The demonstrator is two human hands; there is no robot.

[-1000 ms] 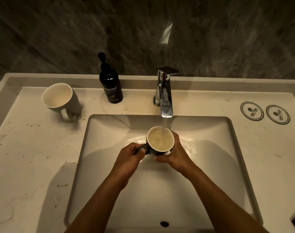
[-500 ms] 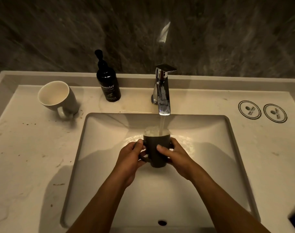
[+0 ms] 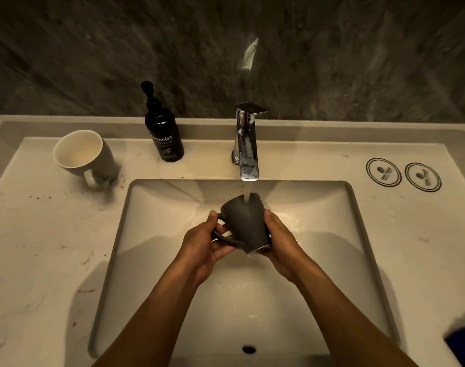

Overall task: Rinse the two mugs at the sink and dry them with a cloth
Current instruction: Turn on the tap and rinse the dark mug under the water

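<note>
Gripping the dark mug (image 3: 248,223) over the sink (image 3: 152,234), left hand (image 3: 203,246) closes at its handle, right hand (image 3: 277,241) on its side, mouth tipped toward the person, under tap (image 3: 247,152) water. Second mug (image 3: 84,154), soap bottle (image 3: 163,133) stand on counter (image 3: 40,247), well apart.

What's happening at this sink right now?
A person is rinsing a dark mug under the running faucet, over the basin. The left hand grips the handle side and the right hand holds the body; the mug is tipped with its mouth towards the person, so water strikes its outside. A second mug waits on the counter beside the hand wash bottle. No cloth clearly shows.
</note>
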